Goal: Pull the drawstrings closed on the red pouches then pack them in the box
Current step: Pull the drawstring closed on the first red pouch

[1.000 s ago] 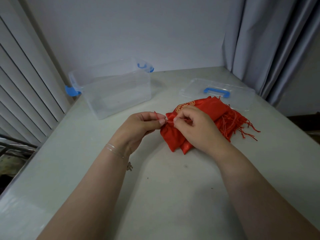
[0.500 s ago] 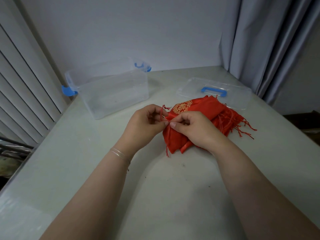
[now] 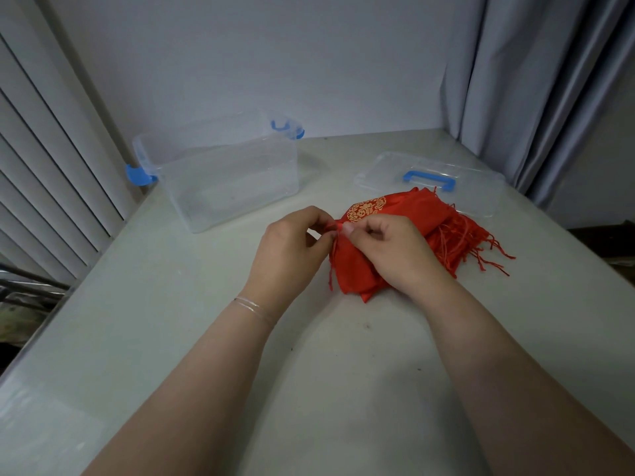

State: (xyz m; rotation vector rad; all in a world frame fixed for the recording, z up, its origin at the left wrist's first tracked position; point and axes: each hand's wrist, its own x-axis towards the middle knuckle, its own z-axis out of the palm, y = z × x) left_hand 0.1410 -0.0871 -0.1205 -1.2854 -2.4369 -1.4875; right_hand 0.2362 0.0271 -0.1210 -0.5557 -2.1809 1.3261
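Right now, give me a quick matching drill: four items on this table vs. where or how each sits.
Items:
1. clear box
2. lid
3. red pouches
4. left hand

States:
A. flat, blue handle up, far right
B. pinching a pouch's edge
C. piled mid-table under the hands
D. open, far left, nothing inside

Pairs: 1-D, 2-A, 3-C, 4-B

Box (image 3: 220,173) open-topped, far left. Lid (image 3: 429,182) flat, far right, touching pouches (image 3: 405,242). Bare table (image 3: 343,355) between box and pouches; near side likewise bare.
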